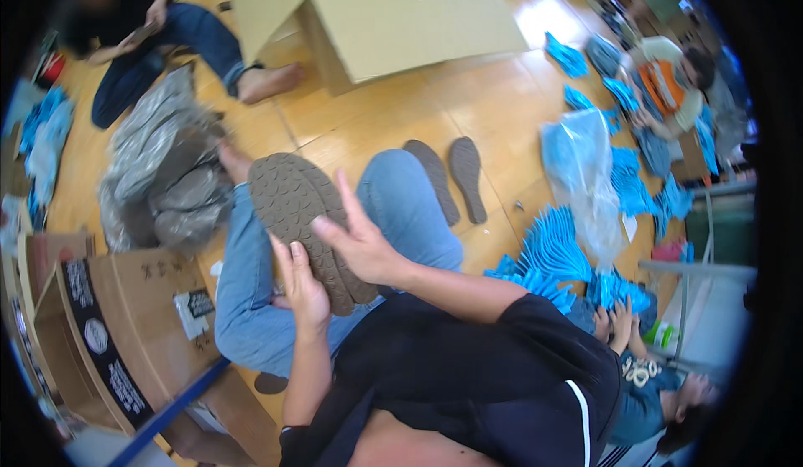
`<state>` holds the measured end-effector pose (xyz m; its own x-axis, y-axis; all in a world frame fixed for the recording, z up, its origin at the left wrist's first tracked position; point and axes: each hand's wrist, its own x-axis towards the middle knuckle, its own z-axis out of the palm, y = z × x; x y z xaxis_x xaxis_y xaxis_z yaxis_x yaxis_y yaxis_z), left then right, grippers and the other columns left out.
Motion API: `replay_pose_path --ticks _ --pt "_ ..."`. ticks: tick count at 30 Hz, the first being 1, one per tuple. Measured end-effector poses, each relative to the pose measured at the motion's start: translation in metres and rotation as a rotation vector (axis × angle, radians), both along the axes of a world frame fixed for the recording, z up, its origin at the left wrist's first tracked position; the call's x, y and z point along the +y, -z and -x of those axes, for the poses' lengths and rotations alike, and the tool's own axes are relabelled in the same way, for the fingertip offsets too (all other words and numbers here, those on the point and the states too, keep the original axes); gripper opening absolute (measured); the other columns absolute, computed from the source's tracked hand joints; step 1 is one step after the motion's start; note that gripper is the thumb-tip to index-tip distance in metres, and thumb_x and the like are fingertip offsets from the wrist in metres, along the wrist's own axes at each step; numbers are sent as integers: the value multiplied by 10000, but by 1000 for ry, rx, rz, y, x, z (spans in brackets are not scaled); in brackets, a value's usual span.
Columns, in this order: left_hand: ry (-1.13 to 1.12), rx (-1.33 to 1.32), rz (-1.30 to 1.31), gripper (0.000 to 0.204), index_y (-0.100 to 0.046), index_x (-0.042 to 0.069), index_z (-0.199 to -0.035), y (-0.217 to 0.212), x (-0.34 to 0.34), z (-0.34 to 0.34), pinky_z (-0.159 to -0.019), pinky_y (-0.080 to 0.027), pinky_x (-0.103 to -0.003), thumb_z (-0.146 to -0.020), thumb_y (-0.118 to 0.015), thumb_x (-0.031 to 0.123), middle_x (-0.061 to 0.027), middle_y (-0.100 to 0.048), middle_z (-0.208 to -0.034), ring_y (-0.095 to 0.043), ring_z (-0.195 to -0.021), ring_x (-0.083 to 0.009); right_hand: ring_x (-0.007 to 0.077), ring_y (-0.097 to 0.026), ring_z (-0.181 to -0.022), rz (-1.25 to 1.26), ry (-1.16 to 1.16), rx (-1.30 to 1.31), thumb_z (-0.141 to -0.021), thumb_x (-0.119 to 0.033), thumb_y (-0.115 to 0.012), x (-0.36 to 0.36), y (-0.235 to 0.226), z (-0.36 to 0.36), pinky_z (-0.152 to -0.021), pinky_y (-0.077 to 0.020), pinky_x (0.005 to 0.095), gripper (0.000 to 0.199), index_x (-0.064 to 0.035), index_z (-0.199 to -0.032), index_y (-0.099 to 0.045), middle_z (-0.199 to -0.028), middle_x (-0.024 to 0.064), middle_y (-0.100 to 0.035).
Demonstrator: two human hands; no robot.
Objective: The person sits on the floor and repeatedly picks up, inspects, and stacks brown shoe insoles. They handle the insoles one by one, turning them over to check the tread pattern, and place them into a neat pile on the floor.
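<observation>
Head view looks down on 2 brown shoe soles (305, 216) stacked tread-up over the person's lap, resting against the blue-jeaned knee (401, 195). Left hand (303, 287) presses flat against the near edge of the stack, fingers straight and together, holding it from the side. Right hand (355, 237) lies on top of the treads with fingers spread wide, steadying the pair. Just beyond the knee, 2 more dark soles (456, 178) lie side by side on the wooden floor (376, 124). To the left sits a heap of grey plastic bags (167, 174), and nearer, an open brown carton (125, 333) with a black printed band and a small white label. At the top stands a large plain cardboard box (401, 23). Right of the knee, bright blue insoles (552, 254) fan out beside a clear plastic bag (581, 174).
</observation>
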<state>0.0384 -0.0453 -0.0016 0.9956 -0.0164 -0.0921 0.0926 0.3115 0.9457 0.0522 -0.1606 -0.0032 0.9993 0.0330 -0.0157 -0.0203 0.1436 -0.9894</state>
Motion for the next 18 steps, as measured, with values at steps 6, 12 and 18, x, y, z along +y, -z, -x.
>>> replay_pose_path --ticks 6,12,18 --pt "65 64 82 698 110 80 -1518 12 -35 -2 -1157 -187 -372 -1017 -375 118 -159 -115 -1573 -209 -1427 -261 325 -338 -1380 89 7 -74 -965 -238 -517 -24 20 -4 -1119 -279 378 704 50 -1482 -137 -1494 270 -295" --pt "103 32 -564 694 -102 42 -1516 90 -4 -25 -1142 -206 -368 -967 -512 152 -250 -241 -1514 -268 -1403 -313 300 -373 -1360 317 498 86 -948 -244 -561 -130 78 -18 -1117 -294 366 652 61 -1441 -262 -1470 258 -346" --pt "-108 597 -709 787 -234 -50 -1450 200 70 -44 -1021 -377 -353 -868 -698 206 -247 -439 -1352 -482 -1204 -287 293 -467 -1294 445 546 369 -922 -233 -593 -238 165 -11 -1058 -371 354 632 -4 -1441 -315 -1351 228 -511"
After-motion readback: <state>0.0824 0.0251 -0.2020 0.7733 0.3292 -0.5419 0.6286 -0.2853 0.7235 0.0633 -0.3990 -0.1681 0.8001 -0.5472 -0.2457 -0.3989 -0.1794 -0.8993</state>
